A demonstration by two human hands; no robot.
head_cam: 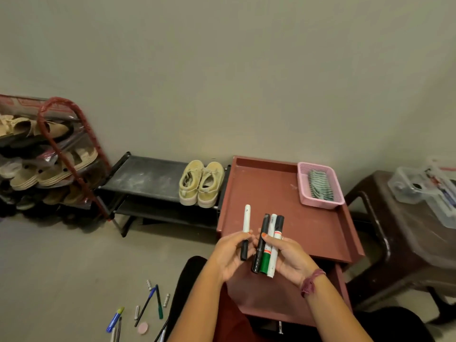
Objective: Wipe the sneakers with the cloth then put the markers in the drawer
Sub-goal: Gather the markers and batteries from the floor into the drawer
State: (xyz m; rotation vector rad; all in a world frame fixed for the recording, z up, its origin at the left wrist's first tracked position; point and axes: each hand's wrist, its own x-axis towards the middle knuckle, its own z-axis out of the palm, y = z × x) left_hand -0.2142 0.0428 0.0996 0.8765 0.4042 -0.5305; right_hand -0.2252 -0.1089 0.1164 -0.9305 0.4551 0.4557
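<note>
My left hand (pixel 228 257) pinches one white marker with a black cap (pixel 245 230), held upright. My right hand (pixel 288 260) grips a bunch of three markers (pixel 267 245), black, green-and-white and white with a dark cap. Both hands hover over the front of the red-brown drawer unit (pixel 271 191). An open drawer (pixel 261 299) shows below my hands. A pair of beige sneakers (pixel 201 183) stands on the low black rack (pixel 145 178). The green striped cloth (pixel 319 185) lies in the pink basket (pixel 303 193) on the unit's top.
Several pens, caps and a pink disc (pixel 143 328) lie scattered on the floor at lower left. A red-framed shoe rack (pixel 56 154) full of sandals stands far left. A brown plastic stool (pixel 404 233) with a clear box (pixel 424 191) stands on the right.
</note>
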